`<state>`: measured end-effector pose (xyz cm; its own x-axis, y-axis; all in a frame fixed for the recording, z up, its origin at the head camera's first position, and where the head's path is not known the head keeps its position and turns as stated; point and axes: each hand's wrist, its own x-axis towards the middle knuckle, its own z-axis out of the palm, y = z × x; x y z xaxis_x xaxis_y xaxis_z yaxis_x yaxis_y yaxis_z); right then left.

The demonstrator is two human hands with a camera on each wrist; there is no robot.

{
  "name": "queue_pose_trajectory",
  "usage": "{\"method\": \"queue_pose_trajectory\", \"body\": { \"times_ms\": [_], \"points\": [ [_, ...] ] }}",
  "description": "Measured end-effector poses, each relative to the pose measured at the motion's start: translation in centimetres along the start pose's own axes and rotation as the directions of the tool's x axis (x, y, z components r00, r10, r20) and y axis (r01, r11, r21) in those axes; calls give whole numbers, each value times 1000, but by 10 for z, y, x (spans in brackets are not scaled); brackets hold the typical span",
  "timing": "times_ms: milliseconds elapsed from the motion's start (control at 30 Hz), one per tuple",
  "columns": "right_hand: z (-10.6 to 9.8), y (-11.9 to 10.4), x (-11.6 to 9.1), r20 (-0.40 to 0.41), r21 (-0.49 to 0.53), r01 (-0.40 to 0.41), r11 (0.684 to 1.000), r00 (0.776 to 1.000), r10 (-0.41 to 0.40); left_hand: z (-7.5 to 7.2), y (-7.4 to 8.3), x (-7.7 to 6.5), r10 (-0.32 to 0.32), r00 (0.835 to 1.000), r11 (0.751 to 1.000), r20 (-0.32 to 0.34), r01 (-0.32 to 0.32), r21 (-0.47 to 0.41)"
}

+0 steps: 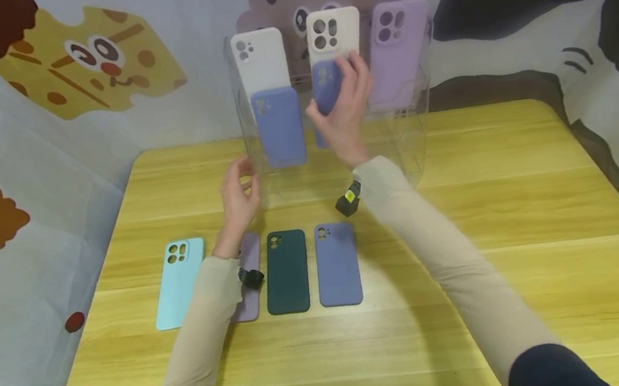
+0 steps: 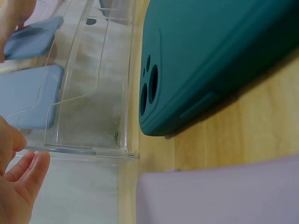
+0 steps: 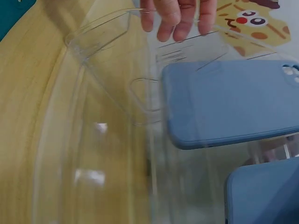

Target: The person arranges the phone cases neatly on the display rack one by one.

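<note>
Apparently for easy reach, cyan case (image 1: 179,294), mauve case (image 1: 250,304), green case (image 1: 287,275), blue case (image 1: 338,269) rowed on counter (image 1: 542,224). Left hand (image 1: 238,195) pinches left edge of clear rack (image 2: 88,119), likely steadying it. Right hand (image 1: 348,107) grips periwinkle case (image 1: 326,89) by edges at rack's middle, perhaps keeping back outward.

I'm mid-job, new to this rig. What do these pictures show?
No machine: a person's bare left hand and right hand. The widest view comes from a head camera looking down; the other two come from the left-wrist camera and right-wrist camera. On the table lie four phone cases: light blue, purple, dark green and blue. More cases stand in a clear rack. The right hand holds another blue case there; the left has thumb and fingers either side of the rack's edge.
</note>
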<state>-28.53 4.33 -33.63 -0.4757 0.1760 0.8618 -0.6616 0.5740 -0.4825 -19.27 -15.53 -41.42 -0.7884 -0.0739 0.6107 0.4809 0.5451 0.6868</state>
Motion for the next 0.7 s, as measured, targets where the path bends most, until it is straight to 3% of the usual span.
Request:
{"method": "queue_pose_trajectory", "body": {
  "times_ms": [300,700],
  "points": [
    [4,6,-15,-38,-8,28,1000,999,-29,1,0,1,-15,1000,1000,7,15,-14],
    [2,2,-28,-1,-72,-23,997,1000,23,0,-1,0,-31,999,999,12,31,13]
  ]
}}
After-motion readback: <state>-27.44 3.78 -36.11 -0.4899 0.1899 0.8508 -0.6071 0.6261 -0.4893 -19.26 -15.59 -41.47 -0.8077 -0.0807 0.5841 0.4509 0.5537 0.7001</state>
